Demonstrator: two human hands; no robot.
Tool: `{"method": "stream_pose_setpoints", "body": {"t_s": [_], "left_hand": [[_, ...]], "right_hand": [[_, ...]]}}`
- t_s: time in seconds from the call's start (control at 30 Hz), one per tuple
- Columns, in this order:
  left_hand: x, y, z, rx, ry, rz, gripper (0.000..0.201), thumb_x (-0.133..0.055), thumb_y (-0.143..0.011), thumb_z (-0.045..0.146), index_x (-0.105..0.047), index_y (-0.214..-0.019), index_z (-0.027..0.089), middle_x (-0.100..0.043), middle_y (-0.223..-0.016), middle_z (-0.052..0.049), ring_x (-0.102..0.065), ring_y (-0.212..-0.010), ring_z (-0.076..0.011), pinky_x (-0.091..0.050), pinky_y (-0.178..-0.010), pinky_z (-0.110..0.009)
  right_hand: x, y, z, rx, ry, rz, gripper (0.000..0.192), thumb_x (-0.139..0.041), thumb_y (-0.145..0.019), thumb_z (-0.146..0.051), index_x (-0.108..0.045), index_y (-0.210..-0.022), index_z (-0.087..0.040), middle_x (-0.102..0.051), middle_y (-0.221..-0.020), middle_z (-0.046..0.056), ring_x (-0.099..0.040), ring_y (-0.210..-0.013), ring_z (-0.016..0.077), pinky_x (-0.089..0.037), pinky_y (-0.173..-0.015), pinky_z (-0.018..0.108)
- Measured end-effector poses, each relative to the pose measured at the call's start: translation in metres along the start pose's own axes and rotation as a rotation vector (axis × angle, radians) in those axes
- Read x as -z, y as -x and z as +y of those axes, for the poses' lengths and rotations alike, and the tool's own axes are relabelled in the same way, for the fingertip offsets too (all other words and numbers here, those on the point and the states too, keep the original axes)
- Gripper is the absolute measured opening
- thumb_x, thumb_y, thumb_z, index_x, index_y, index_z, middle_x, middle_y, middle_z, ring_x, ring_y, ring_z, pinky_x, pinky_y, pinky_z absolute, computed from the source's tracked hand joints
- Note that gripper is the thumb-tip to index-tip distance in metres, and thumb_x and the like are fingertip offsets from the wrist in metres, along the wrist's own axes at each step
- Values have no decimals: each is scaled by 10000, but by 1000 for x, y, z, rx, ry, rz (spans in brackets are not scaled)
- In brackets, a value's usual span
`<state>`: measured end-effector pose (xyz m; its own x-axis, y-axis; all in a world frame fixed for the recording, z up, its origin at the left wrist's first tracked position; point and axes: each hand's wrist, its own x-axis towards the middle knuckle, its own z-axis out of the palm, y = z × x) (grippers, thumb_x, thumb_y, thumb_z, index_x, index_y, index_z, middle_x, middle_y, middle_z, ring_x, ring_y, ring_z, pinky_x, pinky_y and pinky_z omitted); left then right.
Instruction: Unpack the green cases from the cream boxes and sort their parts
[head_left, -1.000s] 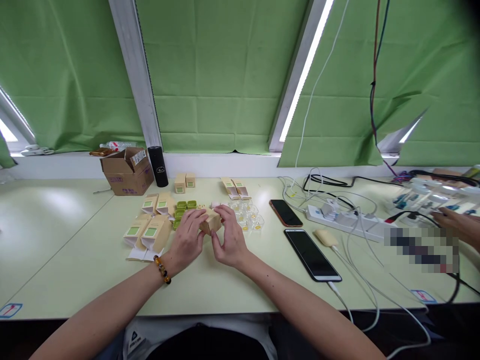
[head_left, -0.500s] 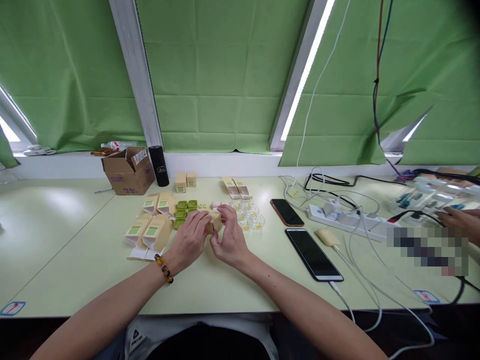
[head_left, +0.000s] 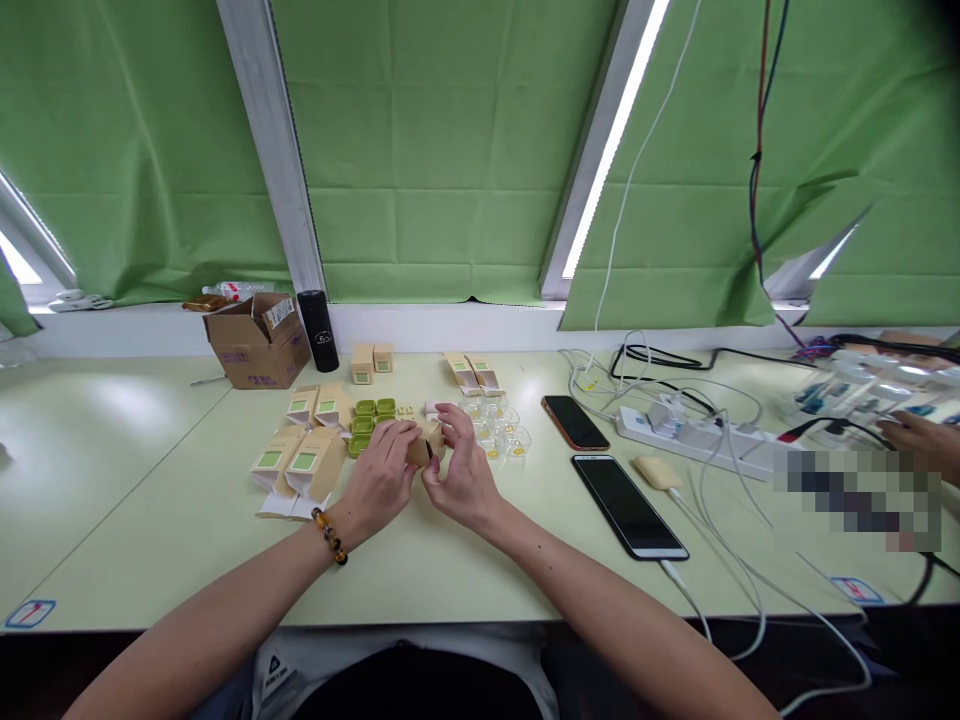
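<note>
Both hands meet over the middle of the pale green table [head_left: 150, 520], where a small tan cardboard carton [head_left: 429, 441] sits between them, just above the tabletop. The left hand [head_left: 381, 478], with a beaded amber bracelet [head_left: 330, 535] on its wrist, curls its fingers around the carton's left side, while the right hand [head_left: 459, 470] pinches the carton's right end with thumb and forefingers; the exact fold of the flap is hidden by the fingers. Just left of the hands lie several open tan cartons with green labels [head_left: 304, 463], and behind the knuckles stands a cluster of small green square trays [head_left: 369, 414]. To the right of the hands, touching distance from the right fingers, sit small clear plastic cases with yellow contents [head_left: 501, 432]. Further back stand two upright tan boxes [head_left: 370, 362], a black cylindrical flask [head_left: 316, 331] and an open brown shipping box [head_left: 256, 342]. Well to the right lie two dark smartphones [head_left: 628, 506], a white power strip [head_left: 697, 437] with tangled cables, and another person's hand [head_left: 924, 437] at the table's far right edge.
</note>
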<state>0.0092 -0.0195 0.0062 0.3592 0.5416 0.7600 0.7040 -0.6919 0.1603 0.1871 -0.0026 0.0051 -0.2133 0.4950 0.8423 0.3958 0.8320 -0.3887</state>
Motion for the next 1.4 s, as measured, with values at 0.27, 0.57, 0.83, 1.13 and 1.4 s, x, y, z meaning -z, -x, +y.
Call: {"method": "stream_pose_setpoints", "body": {"t_s": [0.27,0.57,0.83,1.13,1.4], "left_hand": [[1,-1,-2,56,46,16,573,-611,-908,78,-487,-1444,237,-634,-1350,-152,-571,-1299,-361,-535,-1083,-624],[1,0,-1,232,237,67,544,-671,-964,224,-460,-1465,259,-581,-1372,-143,-570,-1318,-314,-547,-1068,-521],[-2,0,-6,181,297,53,354,-593,-1011,211,-521,-1353,269,-610,-1306,-119,-565,-1292,-289,-523,-1084,-507],[4,-4,1,195,251,16,608,-541,-1016,168,-401,-1593,293,-582,-1463,-131,-520,-1378,-310,-460,-1162,-551],[4,-4,0,197,227,42,666,-543,-1015,164,-348,-1639,291,-589,-1435,-141,-531,-1364,-305,-476,-1149,-535]], "right_hand": [[6,-2,2,-49,-57,25,727,-511,-852,-39,-277,-1504,-261,-452,-1548,208,-699,-1122,257,-650,-689,378],[8,-8,1,-172,-245,175,322,-412,-1093,-259,-379,-1413,-274,-554,-1439,168,-618,-1299,247,-642,-809,379],[9,-18,14,-308,-342,298,245,-421,-1115,-399,-392,-1322,-270,-627,-1334,149,-702,-1041,205,-617,-652,293],[20,-20,21,-246,-134,312,331,-393,-1025,-142,-665,-1180,-249,-641,-1298,117,-620,-1273,265,-573,-1033,497],[19,-14,26,67,117,122,492,-484,-890,15,-811,-1036,-323,-612,-1388,77,-446,-1451,342,-630,-899,527]]}}
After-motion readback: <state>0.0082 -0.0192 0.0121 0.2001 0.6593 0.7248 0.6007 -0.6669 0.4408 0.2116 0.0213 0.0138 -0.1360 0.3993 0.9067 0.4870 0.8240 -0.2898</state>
